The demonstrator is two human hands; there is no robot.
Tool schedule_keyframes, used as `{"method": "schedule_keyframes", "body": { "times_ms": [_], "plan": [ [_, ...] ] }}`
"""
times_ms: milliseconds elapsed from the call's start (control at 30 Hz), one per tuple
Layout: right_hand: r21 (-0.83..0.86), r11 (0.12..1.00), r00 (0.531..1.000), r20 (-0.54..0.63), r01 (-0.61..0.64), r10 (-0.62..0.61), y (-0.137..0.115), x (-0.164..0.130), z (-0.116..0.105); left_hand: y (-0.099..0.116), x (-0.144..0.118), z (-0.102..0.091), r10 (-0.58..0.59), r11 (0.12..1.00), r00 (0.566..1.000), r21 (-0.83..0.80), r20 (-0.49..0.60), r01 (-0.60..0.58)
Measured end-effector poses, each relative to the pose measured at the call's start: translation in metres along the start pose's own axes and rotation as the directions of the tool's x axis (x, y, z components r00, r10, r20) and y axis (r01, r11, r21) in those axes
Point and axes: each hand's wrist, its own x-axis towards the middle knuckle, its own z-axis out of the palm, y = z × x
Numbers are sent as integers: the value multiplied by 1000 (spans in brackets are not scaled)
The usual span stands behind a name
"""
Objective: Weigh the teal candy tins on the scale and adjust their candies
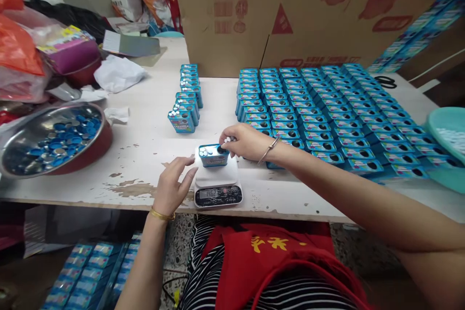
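Observation:
A small blue tin stands on a white digital scale, with several white mints lying on its top. My right hand is at the tin's right end, over the dark round opening, its fingers closed around some white mints. Left of the scale, my left hand is held with thumb and fingers apart, close to the tin but holding nothing. The scale's display is lit; its digits look like 1462.
Several tins topped with mints stand in a row behind the scale. Many open tins fill the right side, before a cardboard box. A metal bowl of blue caps is left; a turquoise basin of mints is far right.

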Motion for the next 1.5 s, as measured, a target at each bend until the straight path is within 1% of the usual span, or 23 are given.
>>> {"method": "schedule_keyframes", "body": {
  "times_ms": [133, 233, 433, 567, 633, 667, 733, 767, 800, 833, 900, 967, 1000, 1033, 1100, 1200, 1267, 1333, 1400, 1433, 1500],
  "plan": [
    [-242, 969, 999, 30, 47, -40, -3, 9, 4, -1, -1, 4, 8, 1000, 1000, -12, -7, -8],
    [-345, 935, 996, 40, 87, -78, -3, 11, 6, -3, 0, 4, 19, 1000, 999, -16, -26, -19],
    [-377, 915, 989, 68, 145, -129, -5, 12, 11, -4, 1, 5, 5, 1000, 999, -16, -45, -6],
    [-351, 920, 985, 38, 172, -170, -5, 15, 11, -5, -1, 4, -22, 1000, 999, -13, -35, 22],
    [-282, 946, 986, 10, 161, -165, -5, 15, 8, -6, -3, 2, -48, 999, 998, -4, -38, 48],
    [-213, 968, 990, 2, 135, -138, -5, 15, 5, -7, -4, 1, -62, 998, 997, 2, -43, 62],
    [-6, 999, 998, 19, 52, -52, -2, 13, -1, -9, -6, -2, -84, 996, 995, 15, -61, 85],
    [118, 993, 999, 44, 1, -6, 1, 11, -4, -11, -8, -3, -91, 995, 993, 22, -71, 93],
    [246, 968, 997, 70, -52, 36, 6, 9, -6, -12, -9, -4, -97, 995, 992, 30, -78, 99],
    [368, 924, 993, 91, -104, 75, 11, 7, -9, -13, -11, -5, -102, 994, 991, 37, -86, 105],
    [571, 799, 982, 121, -189, 146, 23, 1, -12, -14, -13, -6, -107, 993, 990, 48, -92, 112],
    [684, 682, 965, 147, -258, 217, 35, -4, -13, -14, -15, -5, -104, 993, 990, 49, -94, 109],
    [704, 653, 958, 155, -279, 242, 40, -6, -12, -14, -15, -5, -99, 994, 990, 46, -96, 104],
    [706, 648, 955, 158, -287, 252, 43, -8, -12, -13, -14, -4, -89, 995, 991, 44, -100, 94],
    [679, 689, 966, 137, -252, 218, 44, -10, -9, -9, -11, -1, -55, 996, 993, 57, -109, 61],
    [588, 800, 993, 69, -115, 92, 35, -8, -3, -4, -5, 3, 29, 990, 995, 137, -93, -16],
    [464, 885, 999, -2, -29, 35, 26, -5, 2, -1, -1, 7, 81, 977, 995, 204, -61, -67],
    [305, 952, 998, -67, 29, -9, 18, -2, 8, 1, 3, 12, 118, 960, 992, 259, -34, -105],
    [194, 978, 994, -99, 73, -55, 14, 2, 15, 3, 5, 17, 135, 945, 991, 305, -21, -122],
    [170, 981, 992, -106, 92, -75, 14, 3, 17, 4, 6, 19, 140, 938, 990, 323, -16, -127],
    [175, 977, 987, -123, 119, -99, 16, 4, 22, 7, 8, 24, 145, 927, 989, 350, -5, -135]
  ]
}}
